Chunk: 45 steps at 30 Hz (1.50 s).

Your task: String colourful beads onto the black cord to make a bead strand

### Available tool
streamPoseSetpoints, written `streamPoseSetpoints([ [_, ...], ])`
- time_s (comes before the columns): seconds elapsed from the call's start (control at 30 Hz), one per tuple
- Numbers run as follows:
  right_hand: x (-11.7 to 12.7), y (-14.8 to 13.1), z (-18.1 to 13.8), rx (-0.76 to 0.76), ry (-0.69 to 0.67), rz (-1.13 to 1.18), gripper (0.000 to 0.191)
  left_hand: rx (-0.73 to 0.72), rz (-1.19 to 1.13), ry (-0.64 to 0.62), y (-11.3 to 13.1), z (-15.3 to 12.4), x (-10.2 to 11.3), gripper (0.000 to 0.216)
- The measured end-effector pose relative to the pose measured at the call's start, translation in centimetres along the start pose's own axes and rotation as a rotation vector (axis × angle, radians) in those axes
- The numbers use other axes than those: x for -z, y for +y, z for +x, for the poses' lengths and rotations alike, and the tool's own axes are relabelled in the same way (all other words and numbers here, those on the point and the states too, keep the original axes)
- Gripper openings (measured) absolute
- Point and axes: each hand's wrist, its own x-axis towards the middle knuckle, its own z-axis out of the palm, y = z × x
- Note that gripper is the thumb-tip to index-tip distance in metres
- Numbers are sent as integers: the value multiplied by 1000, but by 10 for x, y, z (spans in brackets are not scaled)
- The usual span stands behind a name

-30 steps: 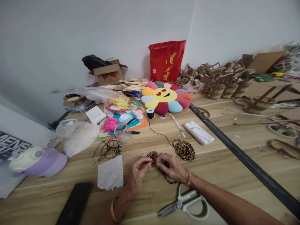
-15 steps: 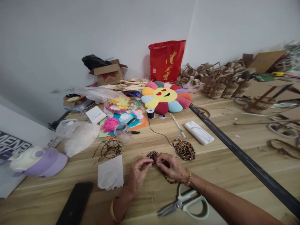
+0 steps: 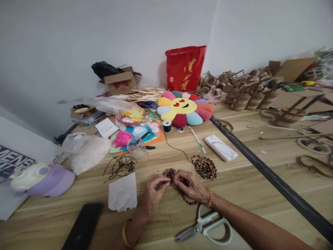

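Note:
My left hand and my right hand meet at the front middle of the wooden table, fingertips pinched together on a small beaded piece of many-coloured beads. A short string of beads trails from under my right hand. A larger flat beaded round lies just right of the hands, joined by a black thread to a black thread spool further back. Both wrists wear bracelets.
Pale green scissors lie near my right forearm. A black phone, white paper, black cord bits, a glass jar and a purple cap sit left. Behind are a flower cushion, red bag, white box.

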Motion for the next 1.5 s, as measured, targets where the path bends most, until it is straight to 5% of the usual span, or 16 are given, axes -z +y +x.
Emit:
streamPoseSetpoints([
  [1.5, 1, -1, 1, 91, -10, -50, 21, 162, -32, -6, 2, -3, -2, 11],
])
